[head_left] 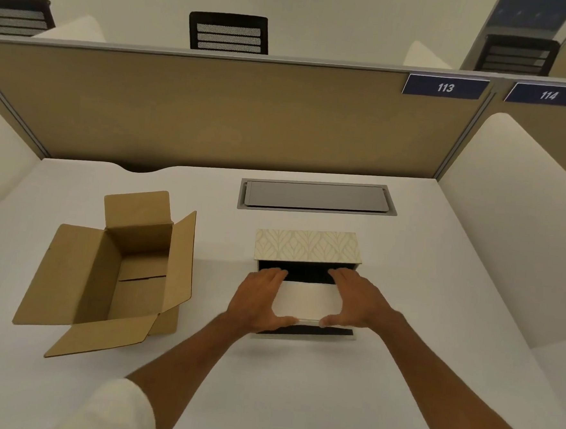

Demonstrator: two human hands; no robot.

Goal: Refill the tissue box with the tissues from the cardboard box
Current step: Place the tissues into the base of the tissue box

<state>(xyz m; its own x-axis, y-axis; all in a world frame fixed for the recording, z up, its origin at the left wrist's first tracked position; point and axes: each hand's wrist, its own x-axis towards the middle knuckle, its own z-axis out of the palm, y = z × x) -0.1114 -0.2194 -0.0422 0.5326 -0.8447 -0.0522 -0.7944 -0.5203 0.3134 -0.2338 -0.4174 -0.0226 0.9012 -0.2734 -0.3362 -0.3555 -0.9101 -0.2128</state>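
The tissue box (307, 248) stands mid-desk with its leaf-patterned lid raised at the back and a dark inside showing. A white stack of tissues (306, 299) lies over its opening. My left hand (257, 301) grips the stack's left side and my right hand (356, 301) grips its right side, thumbs along the near edge. The brown cardboard box (117, 269) sits to the left, flaps spread open, and its inside looks empty.
A grey cable hatch (316, 197) is set into the white desk (295, 399) behind the tissue box. A tan partition (215, 109) closes off the back, white dividers stand at both sides, and black chairs show beyond.
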